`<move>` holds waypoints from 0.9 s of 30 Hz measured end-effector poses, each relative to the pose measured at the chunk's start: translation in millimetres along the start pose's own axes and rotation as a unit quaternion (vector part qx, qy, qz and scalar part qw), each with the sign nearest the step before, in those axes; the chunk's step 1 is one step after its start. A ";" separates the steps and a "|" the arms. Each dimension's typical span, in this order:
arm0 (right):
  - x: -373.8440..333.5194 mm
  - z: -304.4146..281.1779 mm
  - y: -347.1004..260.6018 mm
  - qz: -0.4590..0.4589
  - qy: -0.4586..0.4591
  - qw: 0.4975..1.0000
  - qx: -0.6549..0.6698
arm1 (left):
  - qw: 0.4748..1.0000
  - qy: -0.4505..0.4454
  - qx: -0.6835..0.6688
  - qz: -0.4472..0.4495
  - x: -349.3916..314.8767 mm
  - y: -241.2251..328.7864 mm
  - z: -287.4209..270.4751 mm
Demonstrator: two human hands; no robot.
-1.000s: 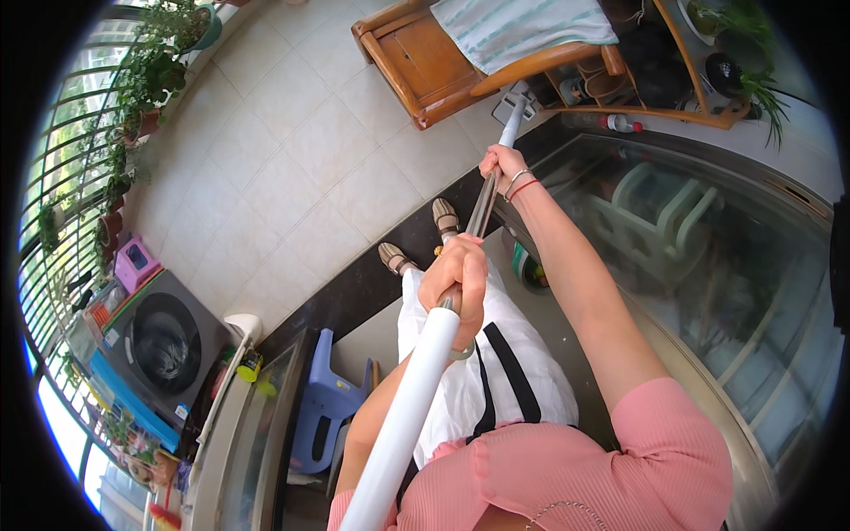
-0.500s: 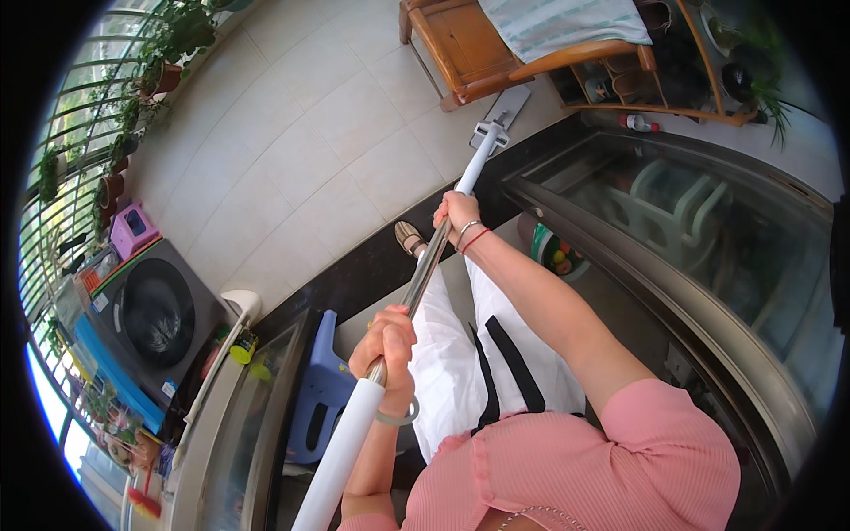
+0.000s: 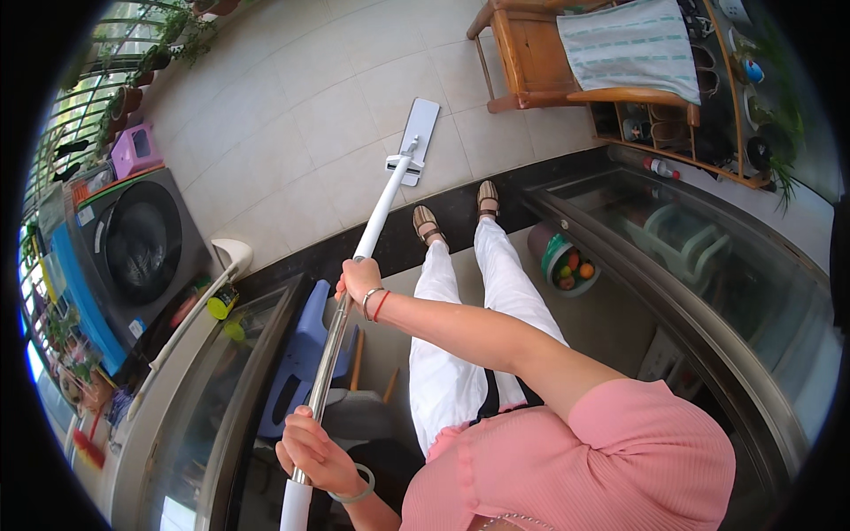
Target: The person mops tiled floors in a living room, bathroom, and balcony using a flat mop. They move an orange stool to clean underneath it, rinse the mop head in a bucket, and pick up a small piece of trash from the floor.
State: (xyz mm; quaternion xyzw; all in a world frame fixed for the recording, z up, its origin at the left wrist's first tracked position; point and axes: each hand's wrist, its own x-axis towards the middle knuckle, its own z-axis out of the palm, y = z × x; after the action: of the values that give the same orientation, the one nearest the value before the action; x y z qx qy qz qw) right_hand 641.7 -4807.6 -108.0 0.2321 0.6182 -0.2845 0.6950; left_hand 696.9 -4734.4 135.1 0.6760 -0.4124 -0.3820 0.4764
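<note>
A flat mop [image 3: 420, 133] with a pale rectangular head lies on the beige floor tiles, just beyond the dark door sill. Its long white and silver pole slants back toward my lower left. Around the lower, silver part of the pole, my left hand [image 3: 310, 454] is closed, a pale bangle on its wrist. Farther up, my right hand [image 3: 359, 281] wraps the pole near where the white section begins; a silver bracelet and a red cord circle that wrist. My two sandalled feet [image 3: 428, 224] stand at the sill, to the right of the pole.
A wooden chair [image 3: 522, 66] with a striped towel stands at the far right beside a shoe rack [image 3: 660, 133]. Sliding glass doors [image 3: 677, 239] flank me. On the left are a washing machine [image 3: 142, 232] and a purple stool [image 3: 135, 149]. A fruit bin [image 3: 575, 270] sits right of my legs.
The mop head has swung left, away from the chair and onto open tiles. Both hands moved left with the pole, keeping their grip. My second foot now shows at the sill.
</note>
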 end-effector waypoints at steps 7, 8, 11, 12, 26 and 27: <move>16.5 -18.5 -7.2 -0.007 -0.091 0.996 -0.003 | 0.995 -0.026 -0.064 0.073 15.0 -51.0 -15.0; 11.7 -16.9 -16.4 -0.021 -0.086 0.996 -0.011 | 0.994 -0.009 -0.070 0.080 15.0 -44.3 -10.3; 31.1 -32.2 -64.4 -0.051 -0.055 0.997 -0.032 | 0.988 -0.035 -0.130 0.075 31.2 -52.2 30.9; 47.3 -42.8 -82.0 -0.060 -0.067 0.995 -0.038 | 0.984 -0.046 -0.158 0.070 36.5 -59.1 48.5; 61.7 -49.2 -174.3 -0.092 -0.074 0.992 -0.047 | 0.997 -0.033 -0.073 -0.011 63.1 -21.1 135.0; 42.0 -38.8 -164.0 -0.069 -0.080 0.993 -0.051 | 0.999 -0.008 -0.040 -0.014 53.4 -5.6 129.6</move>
State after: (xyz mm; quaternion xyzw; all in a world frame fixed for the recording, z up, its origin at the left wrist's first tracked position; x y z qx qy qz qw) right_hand 504.7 -4905.8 -149.8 0.1296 0.5887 -0.3176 0.7320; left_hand 599.8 -4825.2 90.1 0.6591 -0.3914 -0.4102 0.4941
